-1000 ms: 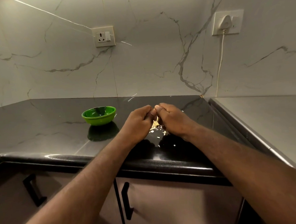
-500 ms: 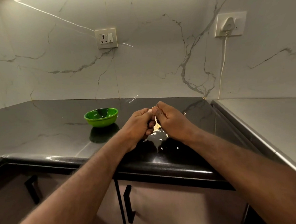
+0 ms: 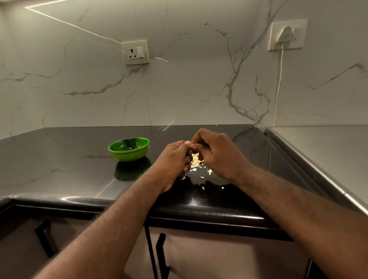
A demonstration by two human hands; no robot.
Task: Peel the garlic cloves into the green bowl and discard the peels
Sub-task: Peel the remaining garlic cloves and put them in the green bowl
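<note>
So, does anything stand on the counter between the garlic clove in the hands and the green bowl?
Nothing visible does. Only bare counter lies between the garlic clove, pinched by left hand and right hand, and the green bowl to their left. The peels lie under the hands.

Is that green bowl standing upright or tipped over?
Upright. The green bowl sits on its base on the black counter, its open rim facing up.
</note>
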